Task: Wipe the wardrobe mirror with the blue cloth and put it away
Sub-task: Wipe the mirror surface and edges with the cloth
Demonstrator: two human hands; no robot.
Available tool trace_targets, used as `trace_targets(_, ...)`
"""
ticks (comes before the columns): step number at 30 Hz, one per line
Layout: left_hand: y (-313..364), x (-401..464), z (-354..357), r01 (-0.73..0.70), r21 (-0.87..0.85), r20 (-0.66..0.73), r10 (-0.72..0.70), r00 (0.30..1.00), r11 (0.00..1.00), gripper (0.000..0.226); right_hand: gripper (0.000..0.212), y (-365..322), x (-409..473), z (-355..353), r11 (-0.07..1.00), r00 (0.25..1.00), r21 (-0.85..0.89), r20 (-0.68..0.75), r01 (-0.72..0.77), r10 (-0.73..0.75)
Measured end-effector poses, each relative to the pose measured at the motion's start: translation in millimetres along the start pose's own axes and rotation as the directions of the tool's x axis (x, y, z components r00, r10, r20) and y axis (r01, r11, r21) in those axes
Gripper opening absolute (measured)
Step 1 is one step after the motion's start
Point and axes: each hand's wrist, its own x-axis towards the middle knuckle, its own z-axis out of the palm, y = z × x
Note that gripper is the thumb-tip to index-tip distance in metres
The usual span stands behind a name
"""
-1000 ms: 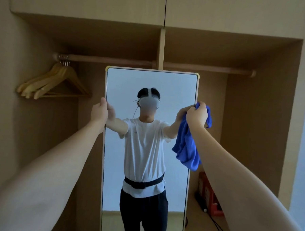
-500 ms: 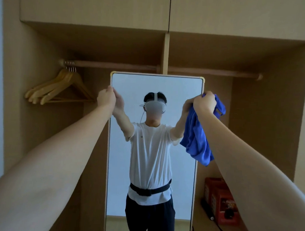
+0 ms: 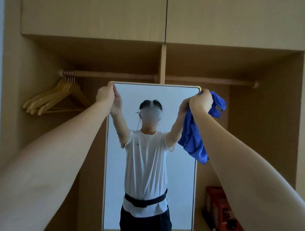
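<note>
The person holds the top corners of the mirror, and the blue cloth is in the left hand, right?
Not quite. The head view shows the blue cloth in the right hand; the left hand grips the mirror bare.

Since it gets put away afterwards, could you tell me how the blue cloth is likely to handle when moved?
The blue cloth droops in loose folds below the right hand, so it is probably floppy and will not hold a shape. One hand carries it bunched, so it seems light. It looks soft, unlikely to break.
</note>
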Motion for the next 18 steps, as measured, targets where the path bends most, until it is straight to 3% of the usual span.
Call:
trace_targets(4,-5.1,-10.6,6.2,-0.255,0.197,-0.074,0.273,0.959,0.947,0.039,0.03,21.9,-12.3,2.3,1.0,1.0,0.012,0.013,0.019,-0.019)
trace_targets(10,-9.0,-8.2,-0.2,-0.402,0.322,0.006,0.423,0.906,0.857,0.044,0.035,7.4,2.5,-2.1,0.999,0.999,-0.004,0.02,0.036,-0.036)
trace_targets(15,5.1,-8.0,5.5,-0.496,0.46,0.017,0.551,0.834,0.736,0.035,0.04,-14.6,25.7,-1.1,0.971,0.98,-0.127,0.033,0.2,-0.198)
trace_targets(18,7.4,-6.5,8.9,-0.546,0.531,0.042,0.623,0.781,0.649,0.032,0.04,-16.7,33.9,-2.7,0.863,0.918,-0.313,0.137,0.397,-0.373)
